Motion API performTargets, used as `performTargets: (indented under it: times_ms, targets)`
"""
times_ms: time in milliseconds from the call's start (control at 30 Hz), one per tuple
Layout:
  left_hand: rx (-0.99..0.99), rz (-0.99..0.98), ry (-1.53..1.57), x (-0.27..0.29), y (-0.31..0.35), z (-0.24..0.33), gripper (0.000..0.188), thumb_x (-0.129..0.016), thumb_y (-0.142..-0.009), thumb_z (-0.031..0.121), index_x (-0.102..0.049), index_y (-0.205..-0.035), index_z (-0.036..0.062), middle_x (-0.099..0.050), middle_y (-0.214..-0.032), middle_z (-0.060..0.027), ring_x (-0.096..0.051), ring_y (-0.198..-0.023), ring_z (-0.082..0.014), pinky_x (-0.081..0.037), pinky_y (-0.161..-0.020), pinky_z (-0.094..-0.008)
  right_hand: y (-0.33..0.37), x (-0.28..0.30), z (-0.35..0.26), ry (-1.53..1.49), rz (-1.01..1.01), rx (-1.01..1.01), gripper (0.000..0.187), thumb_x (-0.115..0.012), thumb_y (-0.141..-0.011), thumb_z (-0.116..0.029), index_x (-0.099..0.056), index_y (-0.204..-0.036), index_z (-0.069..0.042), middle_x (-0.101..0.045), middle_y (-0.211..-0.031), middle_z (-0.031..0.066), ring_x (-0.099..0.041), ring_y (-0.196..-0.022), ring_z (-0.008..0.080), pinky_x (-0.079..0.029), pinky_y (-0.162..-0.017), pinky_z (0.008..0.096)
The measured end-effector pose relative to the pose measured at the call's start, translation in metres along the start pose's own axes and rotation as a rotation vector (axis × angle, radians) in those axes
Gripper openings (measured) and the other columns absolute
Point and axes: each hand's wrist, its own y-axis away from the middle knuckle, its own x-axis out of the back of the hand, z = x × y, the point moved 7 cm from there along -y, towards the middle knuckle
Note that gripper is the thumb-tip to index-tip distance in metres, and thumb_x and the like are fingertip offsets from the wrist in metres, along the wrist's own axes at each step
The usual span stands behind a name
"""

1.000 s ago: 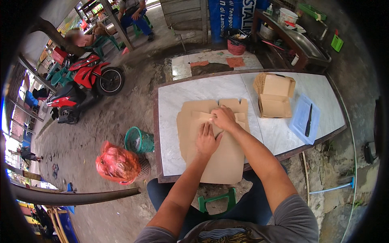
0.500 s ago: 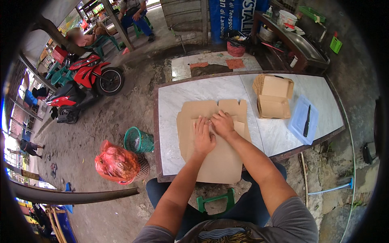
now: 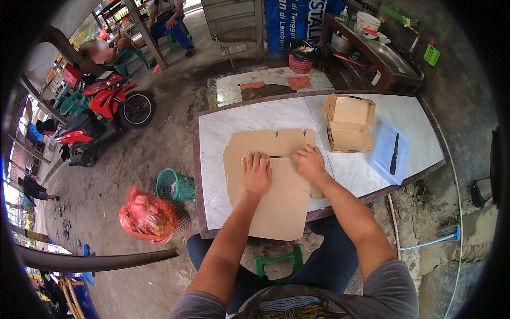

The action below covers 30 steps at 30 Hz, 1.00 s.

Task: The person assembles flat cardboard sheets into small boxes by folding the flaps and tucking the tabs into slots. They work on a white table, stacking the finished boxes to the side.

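- Head view: left hand [image 3: 257, 173], one, lies palm down, fingers nearly together, on the brown cardboard [image 3: 276, 212].
- Right hand [image 3: 311, 164], one, rests with fingers curled at the cardboard's upper right; whether they pinch an edge, cannot tell.
- Cardboard lies flat on the table [image 3: 212, 165], between the hands and the wearer's body, its near end reaching the table edge. At least two layers; exact count not determinable.
- A dark gap shows between the hands, along a raised edge. In my judgement, good handling calls for even pressure along that line, the left palm bracing the sheet while the right fingers work without creasing the notched tabs.
- Right of the hands: one group of open brown boxes [image 3: 350, 137], nested, number unclear.
- Beyond it: one blue plastic tray [image 3: 381, 154], one black knife [image 3: 394, 157] on it.
- Off the table: one green stool [image 3: 259, 266], one green basket [image 3: 183, 189], one red bag [image 3: 146, 215], one red motorbike [image 3: 103, 105].
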Motion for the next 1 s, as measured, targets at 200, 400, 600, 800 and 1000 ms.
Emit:
performTargets:
  times_ms: [200, 400, 600, 800, 1000]
  targets:
    - [-0.084, -0.003, -0.048, -0.002, 0.002, 0.004, 0.045, -0.060, -0.103, 0.034, -0.060, -0.141, 0.0082, -0.057, -0.148, -0.0170, -0.044, -0.146, -0.0443, -0.029, -0.123, -0.0615, 0.021, -0.002, -0.023, 0.184, 0.218, 0.170, 0.021, -0.066, -0.084, -0.019, -0.078, -0.099, -0.011, -0.069, -0.095, -0.0002, -0.060, -0.107, 0.0243, -0.048, -0.090, 0.0417]
    - [-0.161, -0.042, -0.075, -0.006, 0.002, 0.009, 0.055, -0.060, -0.104, 0.045, -0.058, -0.146, 0.0095, -0.053, -0.153, -0.0174, -0.041, -0.149, -0.0441, -0.031, -0.123, -0.0609, 0.036, -0.005, -0.032, 0.252, 0.078, 0.136, 0.034, -0.063, -0.089, -0.019, -0.074, -0.118, -0.005, -0.069, -0.107, 0.0036, -0.059, -0.112, 0.0235, -0.046, -0.098, 0.0439]
    - [-0.100, -0.181, 0.029, -0.022, 0.007, 0.003, 0.069, -0.054, -0.104, 0.057, -0.051, -0.155, 0.0106, -0.042, -0.165, -0.0184, -0.032, -0.156, -0.0451, -0.027, -0.127, -0.0562, 0.040, 0.005, -0.045, 0.173, -0.048, -0.117, 0.052, -0.061, -0.097, -0.032, -0.065, -0.139, -0.002, -0.065, -0.128, 0.0088, -0.053, -0.125, 0.0298, -0.037, -0.114, 0.0566]
    - [-0.030, -0.226, 0.040, -0.019, 0.015, 0.005, 0.077, -0.050, -0.104, 0.062, -0.042, -0.163, 0.0138, -0.030, -0.171, -0.0208, -0.024, -0.159, -0.0427, -0.019, -0.130, -0.0535, 0.043, 0.005, -0.049, -0.014, -0.055, -0.284, 0.057, -0.049, -0.108, -0.045, -0.059, -0.148, -0.006, -0.054, -0.150, 0.0127, -0.040, -0.145, 0.0360, -0.025, -0.122, 0.0648]
    - [0.007, -0.216, 0.065, -0.014, 0.016, 0.005, 0.072, -0.057, -0.103, 0.056, -0.046, -0.161, 0.0148, -0.032, -0.169, -0.0235, -0.026, -0.158, -0.0444, -0.022, -0.129, -0.0557, 0.031, -0.001, -0.049, -0.114, -0.139, -0.193, 0.059, -0.048, -0.107, -0.052, -0.057, -0.155, -0.018, -0.039, -0.167, 0.0119, -0.024, -0.158, 0.0380, -0.016, -0.127, 0.0654]
